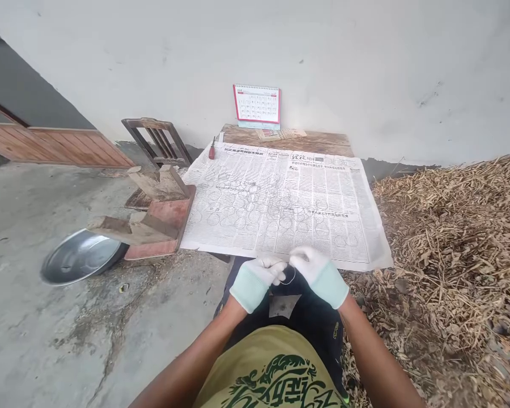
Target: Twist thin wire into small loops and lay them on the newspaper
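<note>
Both gloved hands, left hand (255, 280) and right hand (317, 272), are pinching their fingertips together on a thin wire loop (289, 279) over the lap, just below the newspaper (276, 204), while the steel bowl (80, 256) is lying tilted, seemingly holding nothing.

soft, even daylight; shadows faint; white wall (365, 51) bright but not glaring; sharp focus; edges bend slightly.
</note>
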Motion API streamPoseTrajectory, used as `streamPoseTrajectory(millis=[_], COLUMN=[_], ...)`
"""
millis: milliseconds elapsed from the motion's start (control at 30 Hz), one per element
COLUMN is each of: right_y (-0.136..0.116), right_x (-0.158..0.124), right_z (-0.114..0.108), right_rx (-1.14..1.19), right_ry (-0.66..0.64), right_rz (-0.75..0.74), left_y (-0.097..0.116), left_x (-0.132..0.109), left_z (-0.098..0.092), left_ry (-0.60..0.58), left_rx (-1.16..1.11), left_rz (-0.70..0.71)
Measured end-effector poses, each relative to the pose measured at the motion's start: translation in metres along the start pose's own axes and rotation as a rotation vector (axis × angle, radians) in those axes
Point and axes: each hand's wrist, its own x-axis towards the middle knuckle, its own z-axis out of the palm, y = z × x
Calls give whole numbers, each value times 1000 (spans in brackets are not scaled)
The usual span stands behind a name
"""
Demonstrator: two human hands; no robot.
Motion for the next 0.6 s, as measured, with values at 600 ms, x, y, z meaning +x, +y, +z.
streamPoseTrajectory(millis=[600], right_y=[8], right_x=[0], right_z=[6], right_rx=[554], right_ry=[100], right_rz=[99], left_y=[-23], left_x=[-22], left_z=[9], left_ry=[-47], left_rx=[238], left_rz=[85])
